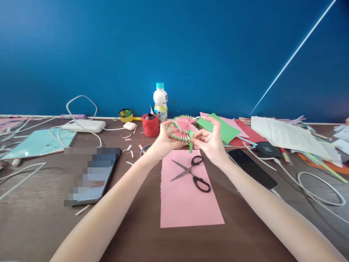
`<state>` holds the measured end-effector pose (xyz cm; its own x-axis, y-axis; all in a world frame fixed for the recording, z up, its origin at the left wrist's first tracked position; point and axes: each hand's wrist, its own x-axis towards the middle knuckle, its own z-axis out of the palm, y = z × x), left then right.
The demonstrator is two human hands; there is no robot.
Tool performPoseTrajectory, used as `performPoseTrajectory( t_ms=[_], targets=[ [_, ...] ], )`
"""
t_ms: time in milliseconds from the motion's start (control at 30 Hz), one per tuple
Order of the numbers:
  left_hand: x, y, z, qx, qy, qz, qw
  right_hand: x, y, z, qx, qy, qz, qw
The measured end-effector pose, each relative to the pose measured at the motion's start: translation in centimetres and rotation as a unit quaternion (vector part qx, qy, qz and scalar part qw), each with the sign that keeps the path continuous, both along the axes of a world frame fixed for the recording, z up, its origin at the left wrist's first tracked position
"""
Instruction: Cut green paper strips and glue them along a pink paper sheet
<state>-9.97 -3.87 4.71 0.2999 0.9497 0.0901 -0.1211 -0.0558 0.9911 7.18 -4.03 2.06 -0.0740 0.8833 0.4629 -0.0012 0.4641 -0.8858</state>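
Note:
A round pleated paper fan (188, 124), pink with a green fringed edge, is held up off the table. My left hand (167, 140) grips it by its left side, fingers closed round the rim. My right hand (208, 140) pinches a narrow green paper strip (191, 146) at the fan's lower right edge; whether the strip is stuck to the fan I cannot tell. Below both hands a pink paper sheet (185, 209) lies on the table, its left edge ragged. Scissors (188, 170) with black handles rest on that sheet, blades apart, pointing left.
At the back stand a bottle (160, 102) and a red container (150, 125). A tablet or phone (95, 182) lies at left, a black phone (252, 169) at right. Green paper (219, 127), printed sheets (289, 136), white cables (319, 191) and paper scraps are spread around.

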Motion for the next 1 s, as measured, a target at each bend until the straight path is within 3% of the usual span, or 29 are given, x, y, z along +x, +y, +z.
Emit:
performPoseTrajectory(
  t_ms=[233,400,467,700,1000],
  targets=[
    [1.1,-0.8,-0.8,0.015,0.030,-0.040,0.999,-0.5,-0.6,0.4,0.022,-0.012,0.021,0.999],
    [0.7,-0.4,-0.7,0.033,0.038,-0.004,0.999,0.4,-0.3,1.4,0.099,-0.071,-0.111,0.986],
    [0.4,-0.2,-0.7,0.042,0.041,0.004,0.998,0.8,-0.5,2.1,0.114,-0.076,-0.126,0.982],
    [0.0,-0.3,0.0,0.055,0.077,0.010,0.995,0.6,-2.3,4.3,0.060,-0.039,0.004,0.997],
    [0.3,-0.8,0.5,0.050,0.055,-0.023,0.997,0.3,-2.2,3.9,-0.042,-0.010,0.109,0.993]
  ],
)
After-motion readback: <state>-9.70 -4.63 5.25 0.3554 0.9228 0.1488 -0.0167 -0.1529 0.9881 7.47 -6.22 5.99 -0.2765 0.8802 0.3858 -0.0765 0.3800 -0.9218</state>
